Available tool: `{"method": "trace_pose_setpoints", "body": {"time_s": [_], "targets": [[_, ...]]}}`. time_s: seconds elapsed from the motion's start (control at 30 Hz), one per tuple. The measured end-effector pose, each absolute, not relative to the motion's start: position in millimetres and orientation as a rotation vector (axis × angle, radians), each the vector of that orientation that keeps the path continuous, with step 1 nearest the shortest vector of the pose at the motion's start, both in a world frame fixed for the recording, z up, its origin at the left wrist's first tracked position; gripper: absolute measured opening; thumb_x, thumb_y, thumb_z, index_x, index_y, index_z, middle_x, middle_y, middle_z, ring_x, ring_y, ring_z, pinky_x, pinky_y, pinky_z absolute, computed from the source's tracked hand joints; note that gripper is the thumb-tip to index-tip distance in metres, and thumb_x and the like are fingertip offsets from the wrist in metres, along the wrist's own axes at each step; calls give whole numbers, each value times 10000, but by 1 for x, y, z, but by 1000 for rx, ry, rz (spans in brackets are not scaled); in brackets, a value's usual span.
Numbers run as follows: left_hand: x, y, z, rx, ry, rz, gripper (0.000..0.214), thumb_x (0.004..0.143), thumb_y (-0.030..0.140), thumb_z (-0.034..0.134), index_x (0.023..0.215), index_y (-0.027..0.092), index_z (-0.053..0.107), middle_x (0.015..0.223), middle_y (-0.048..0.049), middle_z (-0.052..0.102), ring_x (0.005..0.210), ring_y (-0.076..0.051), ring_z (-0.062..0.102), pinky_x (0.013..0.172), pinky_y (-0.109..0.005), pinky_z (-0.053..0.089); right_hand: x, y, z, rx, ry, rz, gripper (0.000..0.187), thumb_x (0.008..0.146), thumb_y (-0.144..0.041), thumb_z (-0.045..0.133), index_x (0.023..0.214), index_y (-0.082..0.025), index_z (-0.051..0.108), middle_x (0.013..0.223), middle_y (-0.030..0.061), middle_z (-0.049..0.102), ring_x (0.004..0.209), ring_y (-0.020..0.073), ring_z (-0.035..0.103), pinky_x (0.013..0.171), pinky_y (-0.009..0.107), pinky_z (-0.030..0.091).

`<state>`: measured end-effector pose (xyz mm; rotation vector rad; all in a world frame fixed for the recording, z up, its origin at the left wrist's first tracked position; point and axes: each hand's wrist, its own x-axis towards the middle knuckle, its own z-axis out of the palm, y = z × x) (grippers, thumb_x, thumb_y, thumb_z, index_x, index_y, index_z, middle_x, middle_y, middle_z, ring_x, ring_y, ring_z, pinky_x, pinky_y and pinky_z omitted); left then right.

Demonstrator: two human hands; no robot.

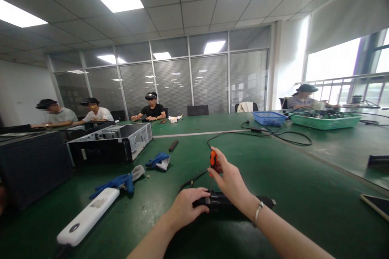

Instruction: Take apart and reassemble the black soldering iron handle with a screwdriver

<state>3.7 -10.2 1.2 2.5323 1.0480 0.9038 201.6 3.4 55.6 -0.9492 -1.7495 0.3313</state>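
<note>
My right hand grips a screwdriver by its orange and black handle. The screwdriver stands nearly upright, its thin shaft pointing down at a long black device that lies on the green table. Whether the tip sits in a screw is too small to tell. Wrapped around the left end of the device, my left hand holds it against the tabletop. A black cable runs behind the device. My right forearm crosses in front of part of the device, hiding it.
To the left are a white power strip, blue-grey gloves and an open computer case. A blue basket and a green basket stand back right, near loose cables. A phone-like slab lies far right. Several people sit around.
</note>
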Motion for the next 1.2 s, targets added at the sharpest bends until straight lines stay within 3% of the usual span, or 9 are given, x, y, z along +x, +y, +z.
{"method": "trace_pose_setpoints", "body": {"time_s": [0.13,0.3,0.47,0.6,0.73,0.9,1.1,1.2], "targets": [[4,-9,1,2526,1045,893,388,765,255,765,1144,215,692,1214,-75,684,1092,-227,662,999,-326,482,199,-6,52,-774,-1746,563,567,906,-225,469,1452,-263,323,951,35,701,872,160,707,852,315,555],[4,-8,1,2535,1006,887,388,763,239,769,1142,224,692,1186,-59,700,1127,-229,645,1011,-331,470,207,-6,51,-967,-1600,446,582,869,-310,558,1417,-229,380,837,36,703,753,200,711,749,339,580],[5,-10,4,2519,996,899,399,749,219,783,1137,221,693,1166,-55,710,1137,-224,639,1023,-321,457,213,4,50,-784,-1575,741,594,881,-362,528,1420,-229,317,924,44,704,807,186,716,806,355,578],[4,-10,4,2517,998,876,411,737,208,794,1136,225,695,1184,-54,702,1142,-219,635,1020,-312,455,218,6,48,-1002,-1562,526,617,879,-380,534,1434,-203,330,776,18,677,681,198,696,659,327,579],[4,-9,3,2513,1019,878,416,729,205,801,1131,225,699,1203,-59,692,1122,-217,646,1012,-315,459,223,8,47,-980,-1558,469,581,855,-372,578,1390,-211,419,873,41,674,766,194,688,704,314,577],[4,-10,3,2519,1011,883,407,741,224,791,1137,223,697,1174,-54,706,1136,-222,638,1024,-322,454,220,7,46,-829,-1555,670,622,899,-357,486,1471,-226,279,989,62,678,805,179,687,730,330,587],[4,-9,3,2513,1004,887,401,749,224,778,1142,223,697,1177,-62,704,1143,-229,635,1025,-331,460,214,-3,51,-947,-1630,428,593,846,-325,588,1403,-237,405,820,11,649,703,168,653,713,309,565],[4,-9,2,2521,1007,878,382,770,250,761,1145,223,696,1178,-67,703,1143,-231,636,1025,-338,463,213,-7,52,-867,-1654,491,586,886,-308,522,1440,-232,345,870,23,664,749,165,675,737,302,569]]}}
